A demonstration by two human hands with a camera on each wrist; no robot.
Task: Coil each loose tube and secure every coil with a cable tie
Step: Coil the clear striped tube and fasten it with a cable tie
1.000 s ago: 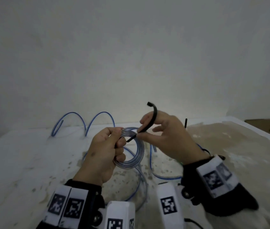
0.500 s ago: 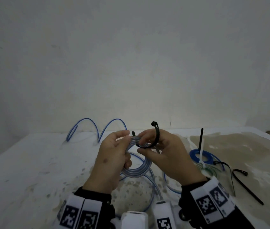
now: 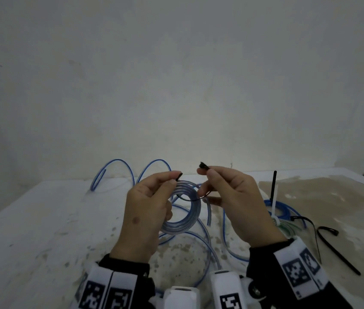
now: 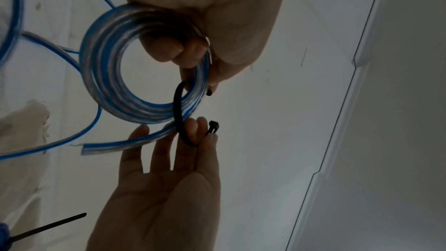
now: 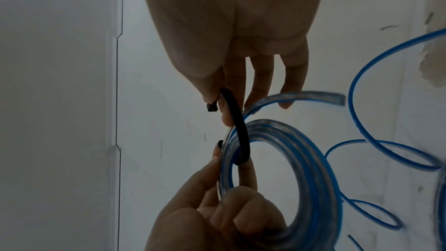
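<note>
Clear, blue-striped tubing is wound into a coil (image 3: 182,210) held above the white surface (image 3: 43,219), gripped at its rim by the left hand (image 3: 147,210), which also pinches the tail of a black cable tie (image 4: 179,114). That tie loops under the coil's strands to the right hand (image 3: 232,201), whose thumb and forefinger pinch its head end. Finished coils (image 3: 276,210) and spare black ties (image 3: 332,248) lie at the right.

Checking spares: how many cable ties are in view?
5. One black tie between left hand and right hand round the clear coil; upright black tie and white tie on the finished coils at right; two loose black ties beside them. More may be hidden.
</note>
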